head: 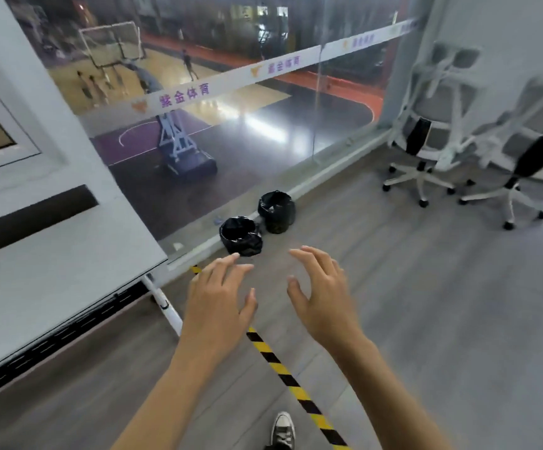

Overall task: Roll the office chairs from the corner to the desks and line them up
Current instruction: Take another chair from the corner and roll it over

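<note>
The head view looks down past two bare forearms stretched out in front of the person. The left hand (219, 297) and the right hand (320, 292) hang in the air side by side, palms down, fingers spread and loosely bent; both are released and grasp nothing. Below them lies grey wood-look floor (426, 303), crossed by a strip of yellow-and-black tape (283, 373) that runs from under the left hand toward the bottom edge, where the toe of a grey sneaker (282, 430) shows. The two office chairs stand well apart from the hands at the upper right, in the corner by the glass: the nearer-to-glass chair (432, 125) and the second chair (530, 147) just beside it, both with white frames, grey mesh backs and white five-star bases on dark casters; both are blurred. To the left is a white desk (52, 254) with a white leg. Two small bins lined with black bags, the front bin (241, 235) and the rear bin (276, 211), sit touching each other against the base of a glass wall (231, 134). A white band (218, 86) across the glass carries an orange emblem and purple Chinese characters reading 紫金体育, repeated along it. Through the glass a basketball court with a hoop stand (176, 138) and several blurred figures is seen.
</note>
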{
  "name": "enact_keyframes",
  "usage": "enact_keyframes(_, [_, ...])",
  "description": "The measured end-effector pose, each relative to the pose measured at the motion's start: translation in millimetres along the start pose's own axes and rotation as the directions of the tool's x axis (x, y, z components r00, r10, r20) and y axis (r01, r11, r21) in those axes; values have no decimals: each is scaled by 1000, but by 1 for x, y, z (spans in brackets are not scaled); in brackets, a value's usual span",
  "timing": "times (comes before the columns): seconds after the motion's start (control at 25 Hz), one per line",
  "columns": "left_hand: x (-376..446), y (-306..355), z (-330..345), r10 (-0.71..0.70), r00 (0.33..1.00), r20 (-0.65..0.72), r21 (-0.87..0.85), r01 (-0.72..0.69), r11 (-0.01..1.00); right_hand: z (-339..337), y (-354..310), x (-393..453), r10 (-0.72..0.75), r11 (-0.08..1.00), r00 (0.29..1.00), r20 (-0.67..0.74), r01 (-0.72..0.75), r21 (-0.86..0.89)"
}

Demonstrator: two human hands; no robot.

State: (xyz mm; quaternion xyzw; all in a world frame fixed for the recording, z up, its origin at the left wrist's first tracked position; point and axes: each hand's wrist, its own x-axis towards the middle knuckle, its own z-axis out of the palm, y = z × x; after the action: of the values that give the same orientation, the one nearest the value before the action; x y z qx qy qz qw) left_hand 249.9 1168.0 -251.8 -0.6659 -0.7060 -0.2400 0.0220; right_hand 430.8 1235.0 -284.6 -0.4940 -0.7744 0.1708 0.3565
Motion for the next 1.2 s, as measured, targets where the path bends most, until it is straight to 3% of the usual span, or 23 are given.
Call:
enact_keyframes(0.28, [207,120,136,230,970,80,-159,-216,963,-86,181,130,220,965,969,-116,-234,-122])
enact_keyframes(0.64, [453,287,273,471,874,122,-277,-426,861,-199,383,284,373,903,874,-312,-419,-94])
enact_keyframes(0.96, [659,419,413,480,859,176,-273,-426,863,-276,594,462,403,892,854,-330,-447,-70])
enact_keyframes(1.2, [800,494,486,450,878,164,-291,-393,872,-327,712,600,401,895,869,-290,-439,-79])
